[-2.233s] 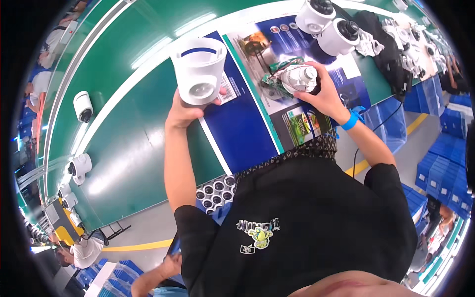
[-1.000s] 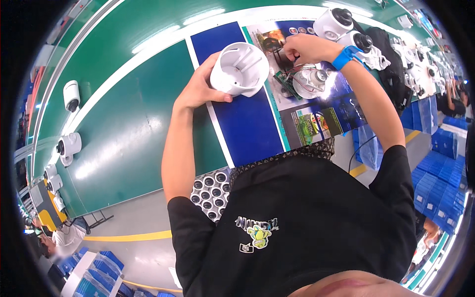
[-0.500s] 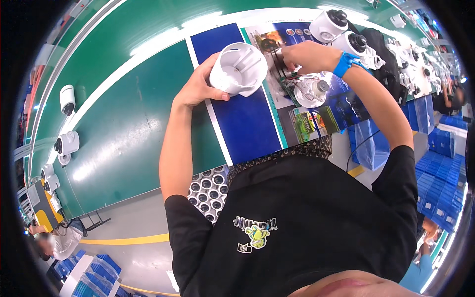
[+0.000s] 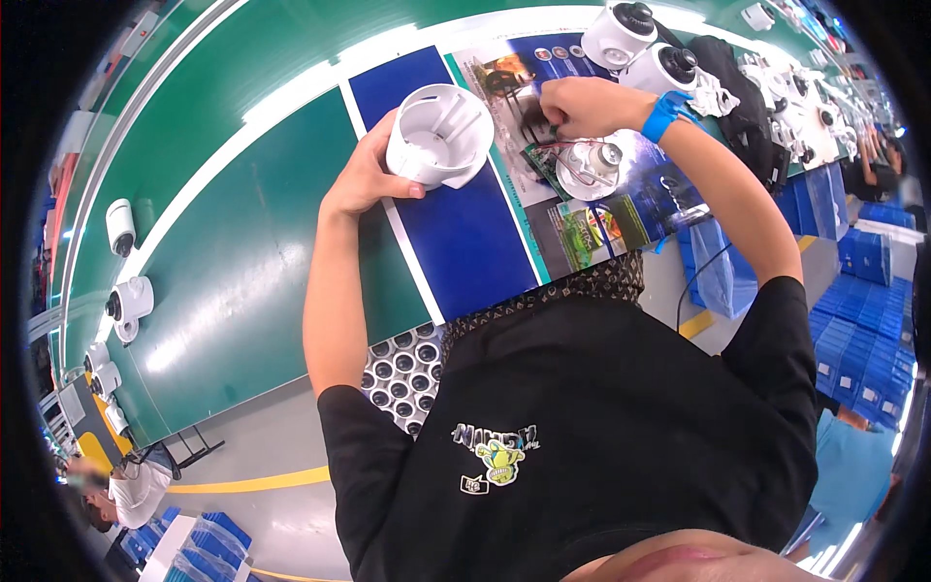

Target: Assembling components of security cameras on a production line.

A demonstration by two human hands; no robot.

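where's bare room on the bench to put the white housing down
The green belt left of the left hand is bare up to the white cameras at its edge. The blue mat below the white housing is free. Around the right hand it is crowded.

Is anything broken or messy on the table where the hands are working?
Nothing looks broken or spilled. The left hand holds an open white housing, hollow side up. The right hand pinches thin wires above a round inner part lying on the mat. Finished white cameras stand behind.
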